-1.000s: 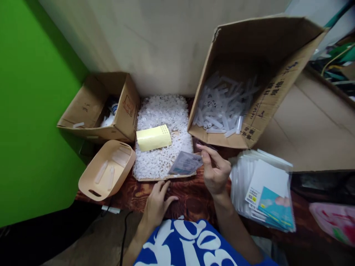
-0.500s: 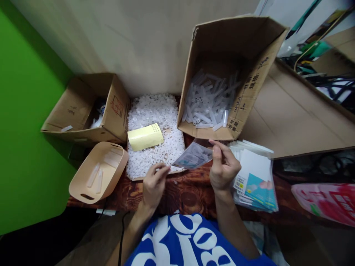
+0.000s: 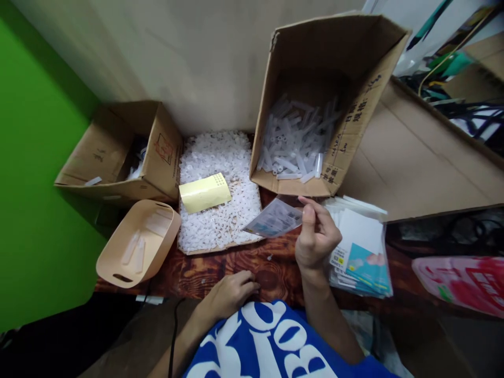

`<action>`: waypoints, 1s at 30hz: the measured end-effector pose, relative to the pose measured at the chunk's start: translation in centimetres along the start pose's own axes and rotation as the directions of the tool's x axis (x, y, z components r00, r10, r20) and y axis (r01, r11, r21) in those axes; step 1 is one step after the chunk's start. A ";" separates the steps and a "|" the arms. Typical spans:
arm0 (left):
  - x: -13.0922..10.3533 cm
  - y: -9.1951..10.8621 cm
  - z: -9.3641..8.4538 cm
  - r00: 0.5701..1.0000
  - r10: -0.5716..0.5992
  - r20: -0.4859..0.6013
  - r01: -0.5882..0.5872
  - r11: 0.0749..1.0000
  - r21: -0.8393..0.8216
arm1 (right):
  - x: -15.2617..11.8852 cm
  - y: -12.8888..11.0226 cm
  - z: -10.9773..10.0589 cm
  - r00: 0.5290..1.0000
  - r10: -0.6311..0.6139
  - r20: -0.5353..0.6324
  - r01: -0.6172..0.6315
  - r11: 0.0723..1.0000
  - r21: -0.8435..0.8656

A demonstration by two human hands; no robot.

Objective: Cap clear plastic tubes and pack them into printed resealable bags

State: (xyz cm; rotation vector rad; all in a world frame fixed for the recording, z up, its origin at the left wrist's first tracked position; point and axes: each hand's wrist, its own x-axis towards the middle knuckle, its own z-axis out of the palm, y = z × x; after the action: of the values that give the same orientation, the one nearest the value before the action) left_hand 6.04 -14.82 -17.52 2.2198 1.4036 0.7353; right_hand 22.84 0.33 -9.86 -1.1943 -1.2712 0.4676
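Left hand (image 3: 231,294) has dropped back to the table (image 3: 240,262), fingers loosely bent, apparently empty. Right hand (image 3: 317,239) pinches the clear packet (image 3: 275,218) by its right end, above the table; probably light, flexible, slippery; best gripped by edges.

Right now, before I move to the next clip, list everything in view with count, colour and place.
Plastic packet: one, clear with print, in right hand
Packet stack: several, clear/white/teal, right
Large cardboard box: one, brown, rear right
Plastic tubes: many, translucent, inside it
Small cardboard box: one, brown, left
Plastic pieces: countless, white, centre
Yellow sheet: one, on the pieces
Bin: one, beige, front left, several pale tubes inside
Pink item: one, far right, partly cropped
Green panel: one, far left
Table: one, red-brown, beneath
Right hand: one, holding packet
Left hand: one, near table's front edge
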 end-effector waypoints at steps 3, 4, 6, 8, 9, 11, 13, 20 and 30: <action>2.4 -1.1 -0.5 0.995 0.064 -0.078 -0.061 0.998 0.028 | 0.0 -0.5 0.0 0.998 -0.014 -0.064 0.012 0.999 -0.033; 3.4 -1.5 -0.9 0.983 0.032 -0.183 -0.020 0.998 0.066 | 0.1 -0.7 0.0 0.996 -0.022 -0.082 0.018 0.999 -0.040; 5.3 -1.7 -1.6 0.910 -0.037 -0.413 0.097 0.987 0.127 | 0.3 -0.8 -0.2 0.992 -0.032 -0.121 0.027 0.999 -0.045; 6.6 -1.2 -1.5 0.884 -0.046 -0.466 0.112 0.987 0.115 | 0.4 -0.7 -0.3 0.986 -0.034 -0.161 0.027 0.998 -0.050; 6.9 -0.7 -1.1 0.921 -0.011 -0.390 0.049 0.995 0.088 | 0.5 -0.7 -0.5 0.983 -0.036 -0.178 0.026 0.998 -0.056; 6.7 0.6 0.6 0.986 0.137 -0.095 -0.137 0.991 0.002 | 0.6 -0.6 -0.8 0.980 -0.038 -0.193 0.024 0.997 -0.075; 6.1 1.6 2.8 0.971 0.236 0.047 -0.237 0.972 0.001 | 0.6 -0.3 -1.1 0.985 -0.031 -0.169 0.016 0.996 -0.088; 6.9 -2.0 2.6 0.943 0.262 -0.203 -0.229 0.958 0.174 | 0.8 0.4 -1.0 0.996 -0.001 -0.093 -0.004 0.998 -0.059; 8.8 -0.3 -4.5 0.778 -0.132 -0.614 0.088 0.991 -0.102 | -1.3 -1.0 2.1 0.984 -0.078 0.157 0.100 0.986 -0.135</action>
State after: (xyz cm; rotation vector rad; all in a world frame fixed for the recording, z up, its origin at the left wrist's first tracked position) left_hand 6.08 -6.43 -12.33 1.8882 1.7427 1.5481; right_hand 20.22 -0.20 -9.89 -1.2331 -1.5038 0.4128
